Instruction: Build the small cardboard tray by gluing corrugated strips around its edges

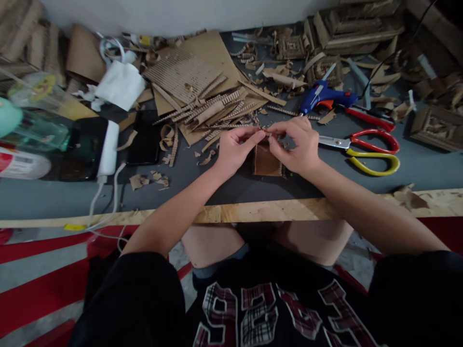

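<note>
Both hands meet over the table in front of me, fingertips pinched together. My left hand [237, 147] and my right hand [296, 142] grip a small brown cardboard piece [266, 133], mostly hidden by the fingers. Just below them lies a small square cardboard panel [268, 161] with ridged strips along its edges; my right thumb is close to its top corner. To the right of my right hand are scissors [361, 144] with one red and one yellow handle. A blue glue gun [325, 96] rests beyond that hand.
Cut corrugated strips [217, 108] and cardboard sheets [188, 72] are piled behind the hands. Built cardboard pieces [358, 29] stand at the back right. At left are a dark phone [143, 142], a white power strip [108, 149] with cables and plastic bottles [25, 164].
</note>
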`<state>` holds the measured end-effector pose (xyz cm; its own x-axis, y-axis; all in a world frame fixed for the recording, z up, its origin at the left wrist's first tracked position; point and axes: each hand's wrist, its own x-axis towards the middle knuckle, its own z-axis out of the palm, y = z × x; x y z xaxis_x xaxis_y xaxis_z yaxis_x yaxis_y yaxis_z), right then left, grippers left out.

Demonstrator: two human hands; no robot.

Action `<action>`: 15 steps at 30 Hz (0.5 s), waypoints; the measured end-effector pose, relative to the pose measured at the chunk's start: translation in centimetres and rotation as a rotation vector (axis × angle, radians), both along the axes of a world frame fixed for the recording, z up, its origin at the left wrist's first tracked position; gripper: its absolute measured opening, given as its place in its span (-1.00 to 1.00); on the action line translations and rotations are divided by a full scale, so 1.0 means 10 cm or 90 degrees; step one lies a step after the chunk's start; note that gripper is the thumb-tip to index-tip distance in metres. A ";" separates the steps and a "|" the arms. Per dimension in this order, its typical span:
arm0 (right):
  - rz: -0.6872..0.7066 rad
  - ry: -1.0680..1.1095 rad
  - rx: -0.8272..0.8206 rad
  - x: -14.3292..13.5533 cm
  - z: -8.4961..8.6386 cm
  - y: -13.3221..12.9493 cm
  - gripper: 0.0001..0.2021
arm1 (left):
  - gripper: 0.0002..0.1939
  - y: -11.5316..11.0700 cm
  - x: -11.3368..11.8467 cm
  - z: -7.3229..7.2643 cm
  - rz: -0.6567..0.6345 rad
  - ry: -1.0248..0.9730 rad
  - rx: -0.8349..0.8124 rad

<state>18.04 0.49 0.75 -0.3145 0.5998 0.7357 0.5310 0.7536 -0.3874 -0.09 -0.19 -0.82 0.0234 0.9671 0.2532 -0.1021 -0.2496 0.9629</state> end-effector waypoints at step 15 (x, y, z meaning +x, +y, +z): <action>0.004 0.005 -0.051 0.01 -0.03 0.00 -0.89 | -0.58 0.00 0.00 -0.01 0.004 0.010 0.001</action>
